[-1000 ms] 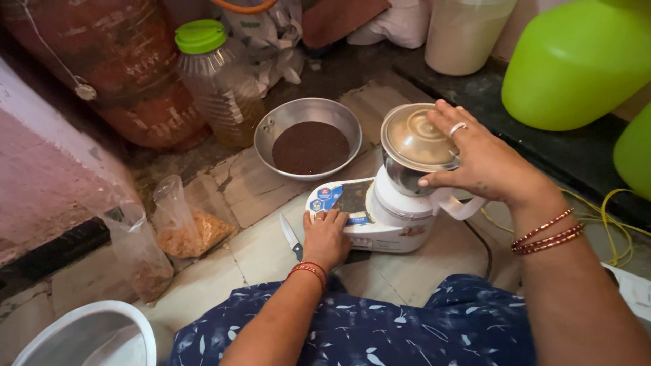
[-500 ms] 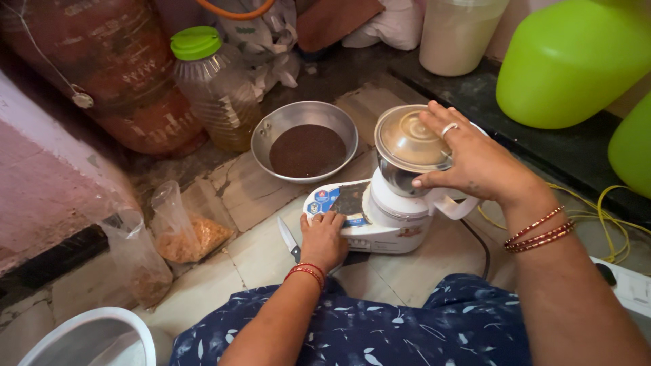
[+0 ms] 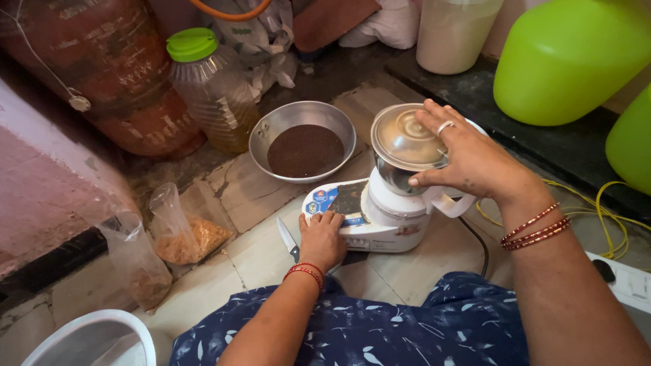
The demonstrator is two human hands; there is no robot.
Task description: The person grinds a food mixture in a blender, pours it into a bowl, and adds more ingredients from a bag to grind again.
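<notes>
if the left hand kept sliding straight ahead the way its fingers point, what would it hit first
The left hand already touches the white mixer base; its fingers point up along it, so it would likely press into the base, well short of the steel bowl.

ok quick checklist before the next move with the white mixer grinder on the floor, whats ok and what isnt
1. Lid held down: right hand rests flat on the clear domed lid of the steel jar. Ok.
2. Base steadied: left hand is at the front of the white mixer grinder base. Ok.
3. Lid locked onto jar: cannot tell.
4. Small knife lies on the tiled floor right beside the left hand. Not ok.
5. Round steel bowl of dark brown powder sits open just behind the base. Not ok.
6. Black power cord plugged in: cannot tell.
</notes>
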